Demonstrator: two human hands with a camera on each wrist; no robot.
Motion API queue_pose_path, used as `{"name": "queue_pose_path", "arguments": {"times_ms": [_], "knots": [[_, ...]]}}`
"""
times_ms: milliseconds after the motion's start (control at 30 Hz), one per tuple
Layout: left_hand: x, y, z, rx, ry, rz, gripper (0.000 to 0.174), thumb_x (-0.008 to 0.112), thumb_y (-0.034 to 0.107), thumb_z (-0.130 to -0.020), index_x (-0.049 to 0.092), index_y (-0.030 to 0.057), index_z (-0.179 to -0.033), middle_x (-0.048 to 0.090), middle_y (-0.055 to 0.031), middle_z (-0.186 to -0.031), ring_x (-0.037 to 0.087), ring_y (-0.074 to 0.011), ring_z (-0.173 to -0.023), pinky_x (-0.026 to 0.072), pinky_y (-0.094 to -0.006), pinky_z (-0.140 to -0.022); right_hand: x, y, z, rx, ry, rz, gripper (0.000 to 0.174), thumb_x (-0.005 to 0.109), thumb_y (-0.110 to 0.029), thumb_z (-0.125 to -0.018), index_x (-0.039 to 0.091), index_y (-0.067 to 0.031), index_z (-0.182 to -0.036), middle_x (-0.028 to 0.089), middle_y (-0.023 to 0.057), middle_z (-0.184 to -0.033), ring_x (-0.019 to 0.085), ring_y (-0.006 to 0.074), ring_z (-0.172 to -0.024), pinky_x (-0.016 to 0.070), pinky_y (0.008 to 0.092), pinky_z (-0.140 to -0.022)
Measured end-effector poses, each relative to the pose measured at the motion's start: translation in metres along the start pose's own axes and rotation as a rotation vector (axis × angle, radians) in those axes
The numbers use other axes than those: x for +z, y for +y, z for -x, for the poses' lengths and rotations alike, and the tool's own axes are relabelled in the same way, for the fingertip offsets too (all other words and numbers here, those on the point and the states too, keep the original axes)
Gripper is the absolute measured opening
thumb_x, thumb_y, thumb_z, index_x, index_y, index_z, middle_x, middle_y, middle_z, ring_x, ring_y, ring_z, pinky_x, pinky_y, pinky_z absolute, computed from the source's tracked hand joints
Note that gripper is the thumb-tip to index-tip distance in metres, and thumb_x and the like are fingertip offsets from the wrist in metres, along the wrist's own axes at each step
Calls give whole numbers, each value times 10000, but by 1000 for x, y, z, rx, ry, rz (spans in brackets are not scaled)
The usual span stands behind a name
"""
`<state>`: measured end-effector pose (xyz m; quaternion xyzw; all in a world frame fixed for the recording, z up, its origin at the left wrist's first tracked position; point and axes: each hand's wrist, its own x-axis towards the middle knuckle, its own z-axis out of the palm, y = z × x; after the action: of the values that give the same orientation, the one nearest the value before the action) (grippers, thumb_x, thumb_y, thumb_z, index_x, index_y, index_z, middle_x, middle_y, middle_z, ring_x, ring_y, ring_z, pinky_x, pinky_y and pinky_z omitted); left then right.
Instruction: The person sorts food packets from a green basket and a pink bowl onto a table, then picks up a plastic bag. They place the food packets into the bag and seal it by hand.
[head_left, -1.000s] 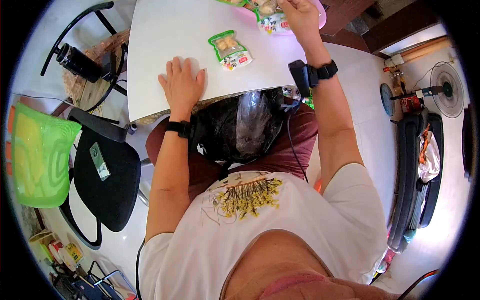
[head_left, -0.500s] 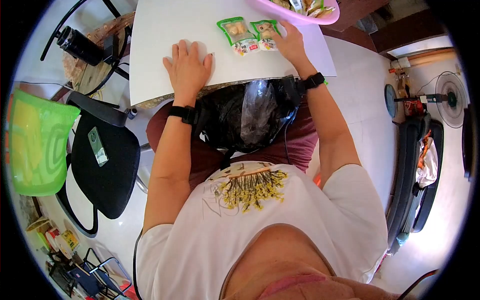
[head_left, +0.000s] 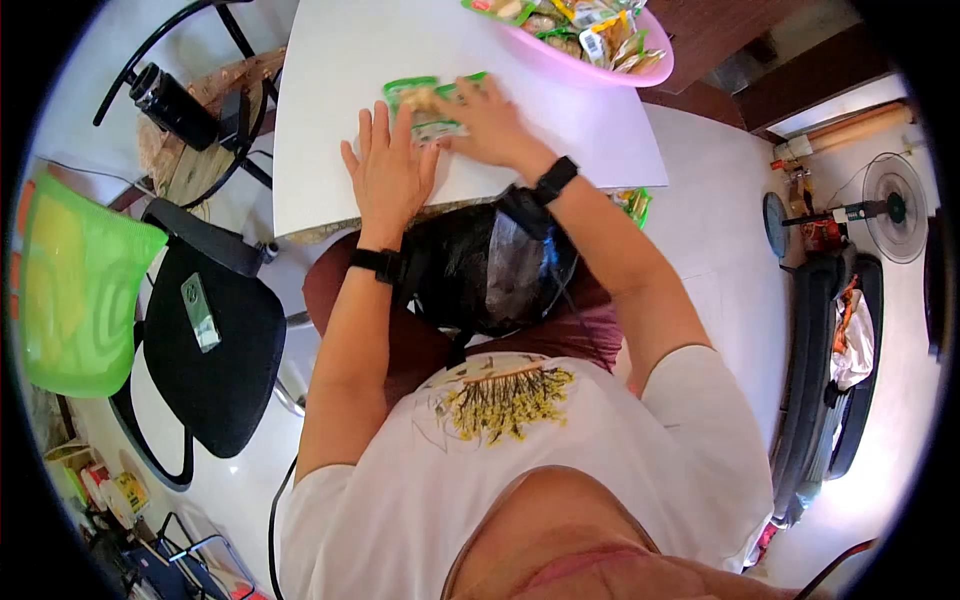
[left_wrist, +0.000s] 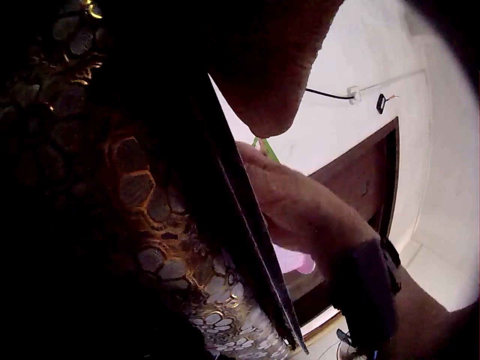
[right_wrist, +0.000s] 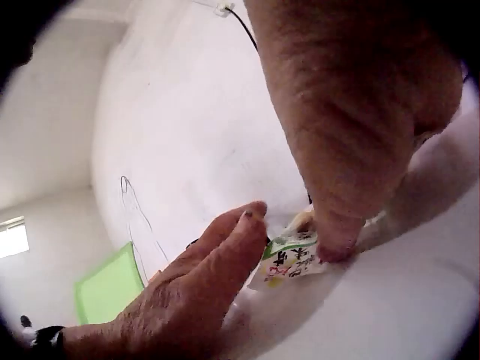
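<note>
My left hand [head_left: 390, 185] rests on the white table [head_left: 330, 60], fingers extended, its tips at the near edge of a green-edged clear snack packet [head_left: 412, 100]. From the right, my right hand [head_left: 495, 125] lies over a second packet, mostly hidden beneath its fingers, beside the first. In the right wrist view, the right thumb touches the printed white end of a packet [right_wrist: 289, 264], with the left hand [right_wrist: 202, 281] close beside it. The left wrist view is mostly dark and shows the right hand [left_wrist: 300, 202] beyond the table edge.
A pink basin [head_left: 655, 72] heaped with similar packets stands at the far right of the table. A black plastic bag [head_left: 450, 270] lies over the lap. To the left is a black chair [head_left: 235, 370] with a phone [head_left: 200, 312] on its seat.
My right hand came down from the basin with a packet, set it beside the first, and moved left over it. The left hand stays on the table, now at the first packet's edge.
</note>
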<state>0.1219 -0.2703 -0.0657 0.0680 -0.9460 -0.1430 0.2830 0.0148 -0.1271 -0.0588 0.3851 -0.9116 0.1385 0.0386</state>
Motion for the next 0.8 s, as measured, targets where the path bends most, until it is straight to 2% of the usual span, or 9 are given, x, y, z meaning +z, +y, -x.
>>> {"name": "queue_pose_path", "arguments": {"times_ms": [67, 167, 200, 267, 400, 500, 600, 667, 800], "knots": [[-3, 2, 1, 3, 0, -13, 529, 493, 371, -834, 402, 133, -1298, 319, -115, -1387, 234, -326, -1305, 166, -619, -985, -4, -28, -13, 40, -104, -6, 593, 607, -323, -762, 390, -304, -1313, 229, 131, -1423, 117, 459, -1300, 232, 650, -944], [1, -2, -1, -67, -27, -56, 495, 444, 347, -862, 397, 123, -1302, 315, -90, -1395, 235, -305, -1309, 158, -618, -988, 6, -47, -34, 47, -130, -35, 592, 582, -236, -770, 378, -285, -1324, 207, 128, -1434, 102, 451, -1307, 204, 648, -961], [4, -5, -1, -92, -28, -43, 488, 423, 346, -875, 392, 122, -1307, 314, -83, -1398, 230, -296, -1313, 150, -611, -994, 2, -52, -37, 46, -141, -99, 593, 562, -204, -775, 369, -230, -1335, 187, 122, -1442, 94, 438, -1314, 183, 640, -979], [10, -9, -1, -144, -33, -15, 474, 380, 344, -901, 381, 119, -1317, 312, -67, -1404, 221, -278, -1322, 133, -596, -1007, 9, -52, -44, 25, -116, -103, 591, 569, -224, -779, 365, -217, -1334, 184, 122, -1445, 111, 438, -1312, 198, 637, -973], [6, -8, -4, -188, -65, 43, 479, 379, 367, -901, 400, 109, -1304, 316, -71, -1401, 223, -278, -1320, 144, -592, -1004, 6, -46, -44, -23, -43, -174, 564, 588, -237, -775, 403, -155, -1301, 227, 139, -1429, 156, 416, -1312, 212, 614, -979], [1, -4, -3, -181, -80, 33, 480, 412, 380, -886, 422, 100, -1276, 306, -83, -1400, 221, -286, -1316, 160, -598, -995, -14, -39, -34, -93, 59, -107, 551, 622, -242, -756, 440, -129, -1263, 328, 153, -1374, 243, 404, -1279, 249, 545, -997], [1, -3, -4, -169, -79, 16, 485, 468, 391, -857, 448, 87, -1234, 298, -105, -1396, 218, -306, -1310, 179, -612, -981, -26, -12, -38, -233, 363, -216, 586, 643, -289, -713, 458, -81, -1229, 386, 178, -1308, 308, 395, -1226, 301, 524, -964], [-1, -1, -4, -175, -77, -5, 479, 494, 382, -845, 461, 85, -1220, 302, -114, -1391, 218, -312, -1308, 186, -610, -978, -50, 5, -38, -194, 560, -41, 579, 664, -279, -682, 485, -65, -1190, 419, 176, -1272, 369, 373, -1178, 333, 467, -958], [-4, 2, -5, -157, -97, -37, 484, 523, 365, -831, 466, 84, -1221, 295, -124, -1395, 223, -302, -1307, 200, -607, -974, -74, 38, -56, 0, 685, 272, 495, 654, -268, -707, 523, -62, -1137, 463, 171, -1218, 409, 365, -1142, 358, 468, -925]]}}
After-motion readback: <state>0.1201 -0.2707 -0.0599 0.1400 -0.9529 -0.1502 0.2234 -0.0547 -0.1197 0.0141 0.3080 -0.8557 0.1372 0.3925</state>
